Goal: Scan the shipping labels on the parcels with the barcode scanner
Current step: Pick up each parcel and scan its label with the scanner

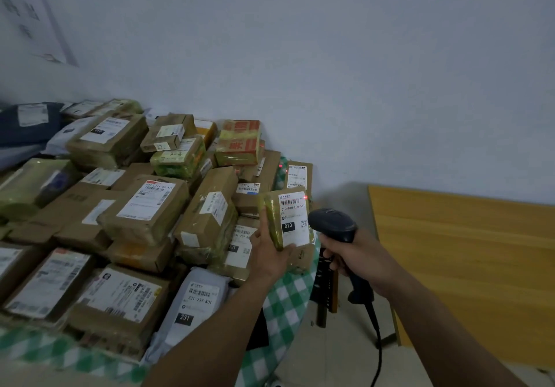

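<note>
left hand (270,254) grip pinching small yellow-taped cardboard parcel (277,224) | right hand (360,256) grip wrapping black barcode scanner (332,224) | red dot (305,197) sitting at barcode (290,202) edge, I'd be aiming left

Light is dim and even, with a cool bluish cast and soft shadows. Wide-angle distortion curves the edges; the lower-left tablecloth (45,352) looks blurred.

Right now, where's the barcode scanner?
Head view, right of centre: the right hand grips the barcode scanner beside the table, its head just right of the small labelled parcel the left hand holds up.
</note>
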Demonstrator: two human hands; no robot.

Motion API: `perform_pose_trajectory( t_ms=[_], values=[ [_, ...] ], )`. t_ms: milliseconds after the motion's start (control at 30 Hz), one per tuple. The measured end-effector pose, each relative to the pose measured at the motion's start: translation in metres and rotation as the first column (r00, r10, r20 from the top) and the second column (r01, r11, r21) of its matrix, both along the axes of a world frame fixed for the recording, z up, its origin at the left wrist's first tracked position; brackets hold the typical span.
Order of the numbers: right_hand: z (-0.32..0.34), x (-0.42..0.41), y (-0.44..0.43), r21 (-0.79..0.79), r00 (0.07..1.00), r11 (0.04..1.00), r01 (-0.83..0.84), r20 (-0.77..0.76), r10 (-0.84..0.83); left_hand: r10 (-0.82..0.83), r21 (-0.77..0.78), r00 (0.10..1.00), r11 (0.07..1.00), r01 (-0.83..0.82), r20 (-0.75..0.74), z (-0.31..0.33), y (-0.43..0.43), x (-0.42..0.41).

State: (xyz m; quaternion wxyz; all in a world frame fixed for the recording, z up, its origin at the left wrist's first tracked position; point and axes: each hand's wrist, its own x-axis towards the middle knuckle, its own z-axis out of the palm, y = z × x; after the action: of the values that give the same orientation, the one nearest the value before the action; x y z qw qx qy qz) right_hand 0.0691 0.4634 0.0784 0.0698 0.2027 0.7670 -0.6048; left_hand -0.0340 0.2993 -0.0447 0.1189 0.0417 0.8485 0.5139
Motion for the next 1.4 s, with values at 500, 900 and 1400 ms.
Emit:
perform_pose_trajectory(
  t_ms=[500,900,1400],
  values=[
    [0.002,0.023,0.011,-0.05,1.0,0.999,0.0,-0.003,0.0,-0.018,0.048,0.999,0.999,0.017,0.031,-0.001,0.001,0.017],
    [-0.039,0.023,0.012,0.009,0.99,1.0,-0.019,0.137,0.017,-0.259,0.067,0.849,0.964,0.257,0.46,-0.043,-0.048,0.094],
    [-0.059,0.016,0.019,0.06,0.979,0.998,-0.003,0.201,-0.01,-0.181,-0.17,0.785,0.925,0.341,0.593,-0.061,0.002,0.038]
  ],
)
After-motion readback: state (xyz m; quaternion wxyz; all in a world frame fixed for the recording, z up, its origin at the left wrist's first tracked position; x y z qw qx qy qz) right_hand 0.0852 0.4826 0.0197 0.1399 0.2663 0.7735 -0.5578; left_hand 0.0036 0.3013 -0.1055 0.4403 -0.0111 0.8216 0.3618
